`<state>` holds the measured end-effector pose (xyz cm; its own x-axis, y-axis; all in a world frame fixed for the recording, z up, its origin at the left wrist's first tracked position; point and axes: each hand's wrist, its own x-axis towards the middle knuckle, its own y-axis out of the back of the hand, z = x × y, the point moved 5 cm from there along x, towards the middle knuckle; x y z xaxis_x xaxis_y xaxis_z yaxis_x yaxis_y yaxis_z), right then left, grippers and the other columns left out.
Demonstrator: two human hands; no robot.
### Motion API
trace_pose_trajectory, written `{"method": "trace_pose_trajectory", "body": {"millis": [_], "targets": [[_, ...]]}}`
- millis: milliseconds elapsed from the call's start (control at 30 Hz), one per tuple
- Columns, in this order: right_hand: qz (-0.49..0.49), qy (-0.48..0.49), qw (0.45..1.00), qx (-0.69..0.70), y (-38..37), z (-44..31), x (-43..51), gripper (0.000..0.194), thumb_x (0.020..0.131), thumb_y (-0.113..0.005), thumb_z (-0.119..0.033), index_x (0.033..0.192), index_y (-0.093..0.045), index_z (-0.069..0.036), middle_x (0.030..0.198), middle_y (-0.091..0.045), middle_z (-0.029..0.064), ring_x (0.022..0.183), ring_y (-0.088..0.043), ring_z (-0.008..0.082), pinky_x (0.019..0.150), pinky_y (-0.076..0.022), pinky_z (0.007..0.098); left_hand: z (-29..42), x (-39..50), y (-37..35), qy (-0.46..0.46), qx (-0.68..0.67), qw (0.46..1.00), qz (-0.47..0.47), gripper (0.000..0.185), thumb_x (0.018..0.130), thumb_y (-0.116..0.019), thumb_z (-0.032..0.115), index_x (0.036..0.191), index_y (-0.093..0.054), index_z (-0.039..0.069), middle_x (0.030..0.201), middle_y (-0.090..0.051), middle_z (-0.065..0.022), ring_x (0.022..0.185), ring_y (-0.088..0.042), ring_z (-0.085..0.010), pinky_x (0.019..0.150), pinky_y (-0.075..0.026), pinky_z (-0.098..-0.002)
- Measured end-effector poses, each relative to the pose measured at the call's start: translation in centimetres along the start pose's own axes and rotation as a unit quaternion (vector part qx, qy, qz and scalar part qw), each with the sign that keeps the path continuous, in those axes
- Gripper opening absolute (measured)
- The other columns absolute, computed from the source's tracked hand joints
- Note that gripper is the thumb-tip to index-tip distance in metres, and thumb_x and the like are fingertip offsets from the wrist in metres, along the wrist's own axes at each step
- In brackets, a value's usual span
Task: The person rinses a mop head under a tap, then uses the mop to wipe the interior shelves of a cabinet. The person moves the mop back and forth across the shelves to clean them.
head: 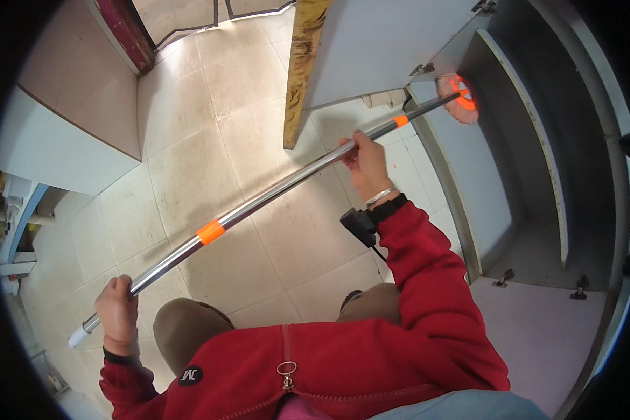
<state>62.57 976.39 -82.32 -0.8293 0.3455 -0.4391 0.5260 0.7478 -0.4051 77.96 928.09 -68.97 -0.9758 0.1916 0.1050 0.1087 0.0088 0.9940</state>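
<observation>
Both my hands hold a long metal telescopic mop pole (273, 198) with orange collars, slanting from lower left to upper right. My left hand (118, 307) is closed around the pole near its white-capped end. Farther up, my right hand (365, 157) grips the pole below the upper orange collar; a bracelet and a black strap with a small device are on that wrist. At the far end, the mop head (459, 98), with pale pink fringe and an orange centre, is inside the open cabinet, against or close to its pale bottom panel (470, 168).
The grey-white cabinet at the right has a long shelf (538, 126) and two open doors, one above (367, 47) and one at lower right (538, 336). A yellow-edged board (302, 73) stands beside the upper door. Tiled floor (189, 173) lies before me; a pale counter (79, 142) is at left.
</observation>
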Motion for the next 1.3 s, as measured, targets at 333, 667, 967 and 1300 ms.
{"method": "trace_pose_trajectory", "body": {"millis": [333, 667, 967, 1300], "targets": [[0.088, 0.209, 0.973, -0.041, 7.7, -12.0, 10.0, 0.025, 0.083, -0.055, -0.022, 0.077, -0.054, 0.002, 0.068, -0.06, 0.0102, 0.052, -0.053, 0.0144, 0.047, -0.0435, 0.026, 12.6, 9.0, -6.8, -0.068, -0.027, 0.995, -0.071, 0.016, 0.072, -0.058, 0.009, 0.084, -0.047, 0.008, 0.074, -0.055, -0.0124, 0.064, -0.057, -0.0312, 0.054, -0.045, -0.0421], [0.141, 0.163, 0.976, -0.029, 12.2, -11.8, 14.7, 0.023, 0.081, -0.056, -0.022, 0.074, -0.054, -0.001, 0.065, -0.058, 0.0091, 0.048, -0.05, 0.0142, 0.044, -0.0413, 0.0263, 18.5, 13.0, -4.0, -0.077, 0.031, 0.986, -0.143, 0.015, 0.073, -0.056, 0.009, 0.083, -0.045, 0.006, 0.074, -0.056, -0.0133, 0.063, -0.058, -0.0319, 0.054, -0.046, -0.0419], [0.012, 0.166, 0.982, 0.089, 9.7, -18.8, 13.6, 0.011, 0.082, -0.055, -0.014, 0.083, -0.052, -0.004, 0.07, -0.054, 0.0054, 0.062, -0.054, 0.0164, 0.055, -0.0423, 0.0291, 21.1, 14.4, 12.2, -0.089, 0.143, 0.974, 0.149, 0.031, 0.066, -0.058, -0.004, 0.094, -0.052, 0.006, 0.073, -0.053, -0.0103, 0.062, -0.053, -0.0302, 0.055, -0.043, -0.0381], [0.125, 0.216, 0.968, -0.014, 10.7, -14.9, 14.2, 0.013, 0.071, -0.057, -0.009, 0.067, -0.05, 0.001, 0.057, -0.051, 0.0062, 0.042, -0.044, 0.0136, 0.037, -0.0318, 0.0283, 16.8, 13.8, -3.8, -0.057, 0.047, 0.996, -0.05, 0.013, 0.071, -0.056, 0.008, 0.079, -0.047, 0.01, 0.07, -0.057, -0.013, 0.062, -0.057, -0.0341, 0.053, -0.044, -0.0431]]}}
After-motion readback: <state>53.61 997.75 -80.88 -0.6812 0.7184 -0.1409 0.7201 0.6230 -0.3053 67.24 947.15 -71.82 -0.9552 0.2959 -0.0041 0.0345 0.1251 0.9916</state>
